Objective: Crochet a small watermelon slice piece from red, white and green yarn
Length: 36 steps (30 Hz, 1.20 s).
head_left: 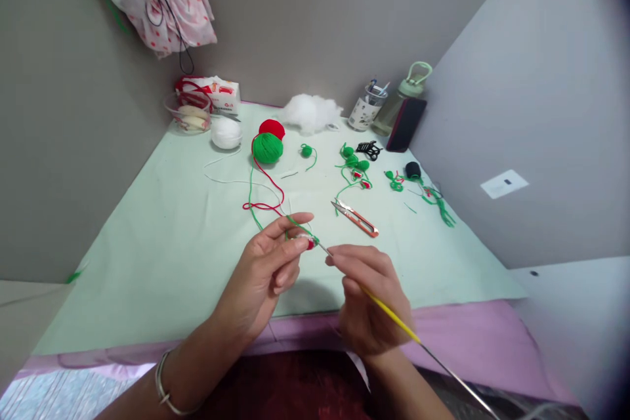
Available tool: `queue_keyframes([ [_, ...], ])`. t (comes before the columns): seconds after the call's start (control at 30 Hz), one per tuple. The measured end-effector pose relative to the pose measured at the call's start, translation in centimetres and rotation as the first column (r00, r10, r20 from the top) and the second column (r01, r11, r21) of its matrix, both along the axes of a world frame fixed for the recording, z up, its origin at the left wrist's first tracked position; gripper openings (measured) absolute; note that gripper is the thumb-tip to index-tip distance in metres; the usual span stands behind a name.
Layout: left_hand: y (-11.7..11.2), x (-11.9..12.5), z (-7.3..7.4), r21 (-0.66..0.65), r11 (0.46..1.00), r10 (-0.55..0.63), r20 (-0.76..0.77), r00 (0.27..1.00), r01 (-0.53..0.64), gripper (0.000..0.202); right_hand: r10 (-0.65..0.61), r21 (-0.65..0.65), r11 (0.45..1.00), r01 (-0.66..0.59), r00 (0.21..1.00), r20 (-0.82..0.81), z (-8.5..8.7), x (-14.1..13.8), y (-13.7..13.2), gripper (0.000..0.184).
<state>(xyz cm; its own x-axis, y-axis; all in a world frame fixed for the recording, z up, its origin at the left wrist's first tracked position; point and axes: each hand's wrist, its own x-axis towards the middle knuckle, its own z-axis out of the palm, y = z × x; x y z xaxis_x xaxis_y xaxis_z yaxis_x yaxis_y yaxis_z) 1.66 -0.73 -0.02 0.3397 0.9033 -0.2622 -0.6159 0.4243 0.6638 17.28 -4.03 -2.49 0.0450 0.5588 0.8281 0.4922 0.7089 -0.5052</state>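
Pinching a small red-and-green crochet piece (308, 241) between thumb and fingertips, left hand (266, 272) is closed on it, above the pale green mat (162, 243). A strand from the green yarn ball (267, 147) runs over its index finger. Right hand (367, 305) grips a yellow-handled crochet hook (388, 312), tip touching the piece. Orange snips (357, 216) lie just beyond.

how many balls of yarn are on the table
4: white ball by the glass bowl, red ball behind the green ball mid-table, small black ball at the right. The tiny green bits aren't counted.
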Motion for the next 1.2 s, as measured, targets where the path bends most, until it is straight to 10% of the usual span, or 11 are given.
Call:
queue_keyframes([
  [0.57, -0.3, -0.4, -0.1, 0.279, 0.959, 0.172, -0.408, 0.896, -0.057, 0.02, 0.049, -0.032, 0.999, -0.042, 0.95, 0.308, 0.4, 1.1, -0.9, 0.046],
  [0.87, 0.7, -1.4, -0.1, 0.101, 0.967, -0.23, -0.063, 0.971, 0.236, 0.025, 0.222, -0.227, 0.92, -0.321, 0.9, -0.375, 0.9, 1.3, 0.4, 0.023],
  [0.97, 0.5, -1.1, -0.2, 0.174, 0.967, -0.145, -0.221, 0.964, 0.185, 0.024, 0.147, -0.209, 0.965, -0.157, 0.987, -0.061, 1.2, 1.3, -0.1, 0.026],
  [1.1, 0.1, -0.6, -0.5, 0.422, 0.907, 0.248, -0.535, 0.808, 0.001, 0.022, 0.143, -0.125, 0.987, -0.103, 0.917, 0.373, 1.5, 1.1, -0.6, 0.032],
  [1.2, 0.3, -0.7, -1.0, 0.367, 0.93, 0.197, -0.497, 0.845, -0.001, 0.021, 0.151, -0.123, 0.986, -0.108, 0.888, 0.434, 1.2, 1.1, -0.8, 0.03],
])
